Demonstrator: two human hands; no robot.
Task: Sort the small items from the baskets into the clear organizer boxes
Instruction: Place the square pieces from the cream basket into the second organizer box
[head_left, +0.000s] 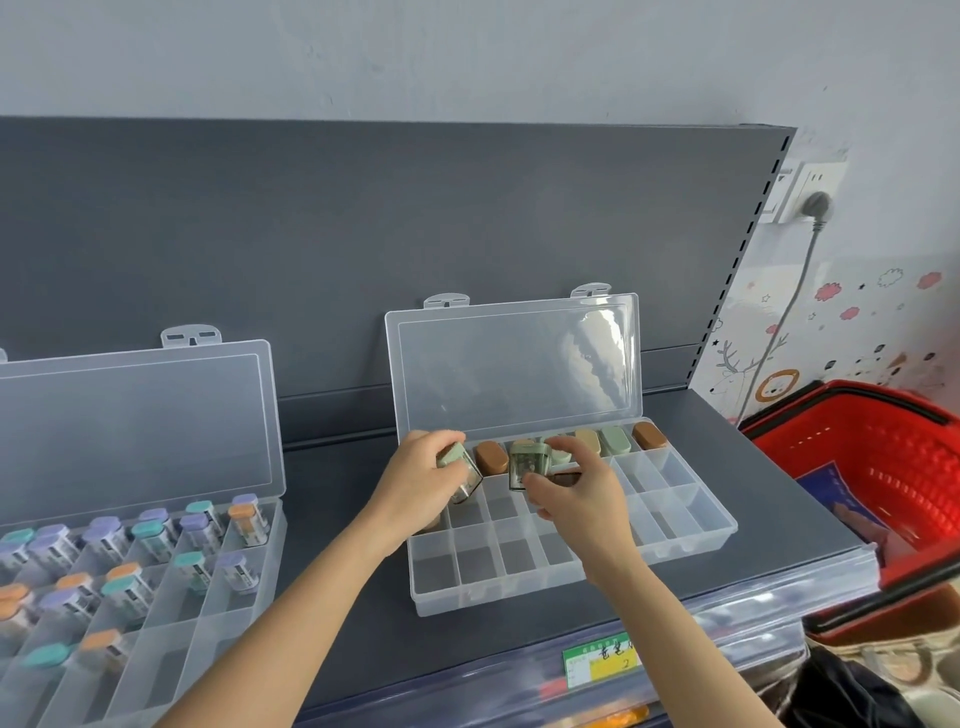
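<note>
Organizer box (691, 525): left hand (415, 480) and right hand (576, 499) each pinched one capped case above its back row; best lowered upright into separate cells

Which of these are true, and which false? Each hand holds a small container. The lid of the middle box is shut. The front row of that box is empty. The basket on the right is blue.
1. Each hand holds a small container. True: the left hand and the right hand each grip one over the middle organizer box.
2. Its lid is shut. False: the lid stands open.
3. Its front row is empty. True.
4. The basket is blue. False: the basket is red.
</note>
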